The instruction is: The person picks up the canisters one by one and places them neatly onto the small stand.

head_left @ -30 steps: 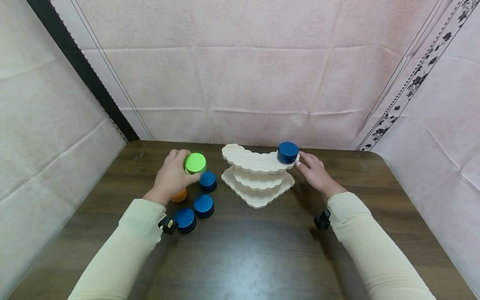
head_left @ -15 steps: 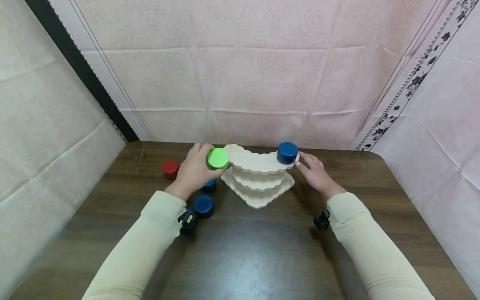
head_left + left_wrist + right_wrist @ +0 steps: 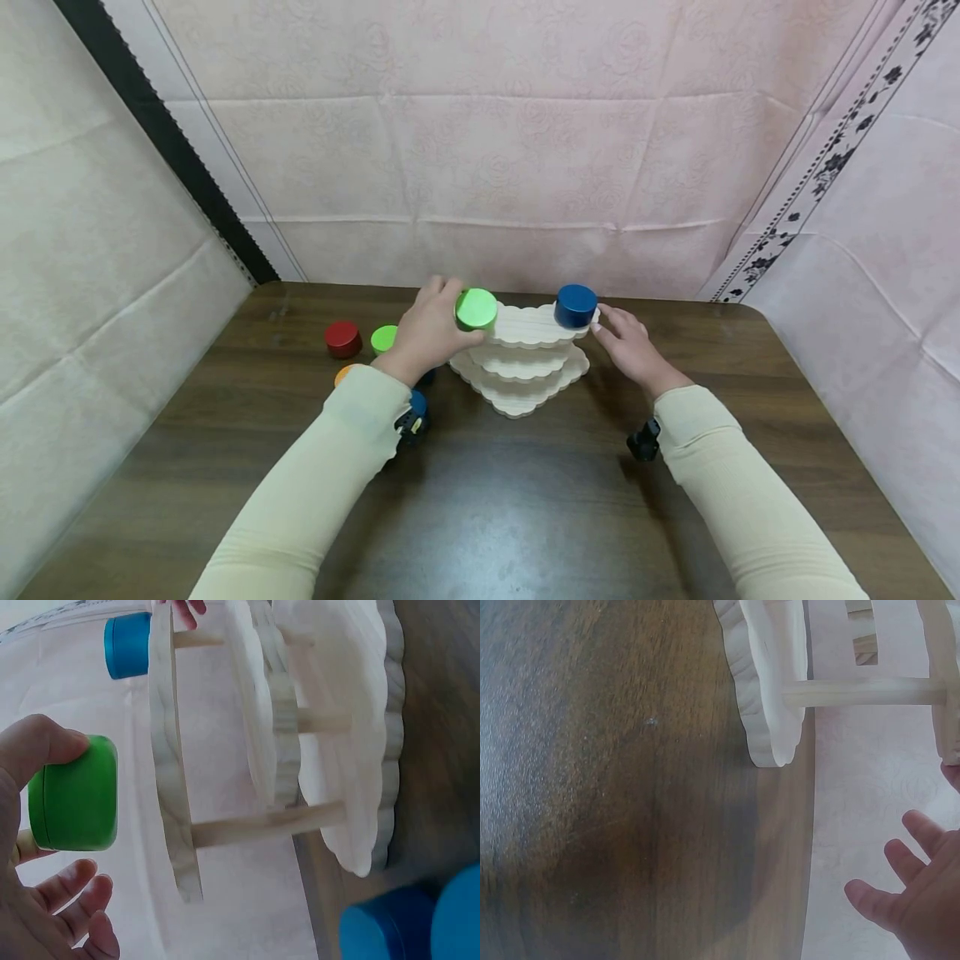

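Note:
My left hand (image 3: 427, 329) pinches a round green lidded tin (image 3: 476, 308) between thumb and fingers. In the left wrist view this tin (image 3: 79, 795) is apart from the top tier, just above its left end. The pale wooden three-tier stand (image 3: 525, 325) has scalloped edges and round posts (image 3: 862, 691). A blue tin (image 3: 576, 306) stands on the right end of its top tier. My right hand (image 3: 630, 346) touches the top tier's right end with its fingertips, the other fingers (image 3: 877, 904) spread and holding nothing.
Left of the stand, on the dark wooden table (image 3: 510, 508), are a red tin (image 3: 342, 340), another green tin (image 3: 383, 337), and an orange tin (image 3: 342, 374) partly behind my left arm. Blue tins (image 3: 386, 926) sit near the stand's base. A pale cloth (image 3: 480, 167) hangs behind the table.
My left hand has carried the green tin rightward from the group of tins to the stand's left end, uncovering the red tin and another green one. My right hand has stayed in place.

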Tool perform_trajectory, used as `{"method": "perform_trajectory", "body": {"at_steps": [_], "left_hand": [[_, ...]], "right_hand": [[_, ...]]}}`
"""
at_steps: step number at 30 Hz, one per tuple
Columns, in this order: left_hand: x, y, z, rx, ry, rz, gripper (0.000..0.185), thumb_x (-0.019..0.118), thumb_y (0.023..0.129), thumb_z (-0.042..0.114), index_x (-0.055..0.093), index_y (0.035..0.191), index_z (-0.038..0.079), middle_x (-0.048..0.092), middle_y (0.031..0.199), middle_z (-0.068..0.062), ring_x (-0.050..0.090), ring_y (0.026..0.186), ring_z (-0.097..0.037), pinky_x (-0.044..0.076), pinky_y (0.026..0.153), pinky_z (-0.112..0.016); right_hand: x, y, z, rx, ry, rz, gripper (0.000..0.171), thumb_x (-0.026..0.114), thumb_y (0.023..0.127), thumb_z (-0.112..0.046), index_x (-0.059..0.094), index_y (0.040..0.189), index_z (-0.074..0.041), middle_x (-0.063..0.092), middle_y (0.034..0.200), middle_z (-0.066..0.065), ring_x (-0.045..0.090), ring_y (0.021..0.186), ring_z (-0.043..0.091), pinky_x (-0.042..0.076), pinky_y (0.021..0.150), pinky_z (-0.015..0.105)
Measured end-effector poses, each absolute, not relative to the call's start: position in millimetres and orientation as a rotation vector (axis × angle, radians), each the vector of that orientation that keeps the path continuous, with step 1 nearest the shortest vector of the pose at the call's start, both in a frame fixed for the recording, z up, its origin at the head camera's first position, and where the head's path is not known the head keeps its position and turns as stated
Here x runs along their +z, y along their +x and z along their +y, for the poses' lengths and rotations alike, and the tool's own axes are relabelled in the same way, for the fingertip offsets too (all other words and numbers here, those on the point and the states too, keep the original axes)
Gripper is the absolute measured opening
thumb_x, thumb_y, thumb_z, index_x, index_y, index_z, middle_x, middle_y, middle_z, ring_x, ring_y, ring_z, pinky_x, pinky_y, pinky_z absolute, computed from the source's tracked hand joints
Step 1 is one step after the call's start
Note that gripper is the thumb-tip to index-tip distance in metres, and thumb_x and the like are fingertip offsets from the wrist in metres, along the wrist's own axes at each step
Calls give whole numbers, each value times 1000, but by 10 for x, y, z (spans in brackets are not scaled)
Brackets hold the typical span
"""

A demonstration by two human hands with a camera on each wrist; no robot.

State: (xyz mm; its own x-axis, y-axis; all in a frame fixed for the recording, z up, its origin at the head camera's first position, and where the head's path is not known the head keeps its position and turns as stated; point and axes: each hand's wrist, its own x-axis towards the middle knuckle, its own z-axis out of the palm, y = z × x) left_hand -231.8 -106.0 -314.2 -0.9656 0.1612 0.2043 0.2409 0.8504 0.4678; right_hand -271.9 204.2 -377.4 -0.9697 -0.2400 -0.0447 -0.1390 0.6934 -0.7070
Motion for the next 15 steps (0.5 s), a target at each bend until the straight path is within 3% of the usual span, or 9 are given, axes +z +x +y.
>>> {"method": "perform_trajectory", "body": {"at_steps": [15], "left_hand": [[-3176,-2383,-700,-805,-374,-2905,60,76,77,36,50,128,15,45,117,-7,47,102,-22,49,77,-39]], "right_hand": [[-3827,-2724,2056,-1114,-345,2807,66,30,102,-50,16,155,-12,10,159,21,3,143,45,12,107,70]]}}
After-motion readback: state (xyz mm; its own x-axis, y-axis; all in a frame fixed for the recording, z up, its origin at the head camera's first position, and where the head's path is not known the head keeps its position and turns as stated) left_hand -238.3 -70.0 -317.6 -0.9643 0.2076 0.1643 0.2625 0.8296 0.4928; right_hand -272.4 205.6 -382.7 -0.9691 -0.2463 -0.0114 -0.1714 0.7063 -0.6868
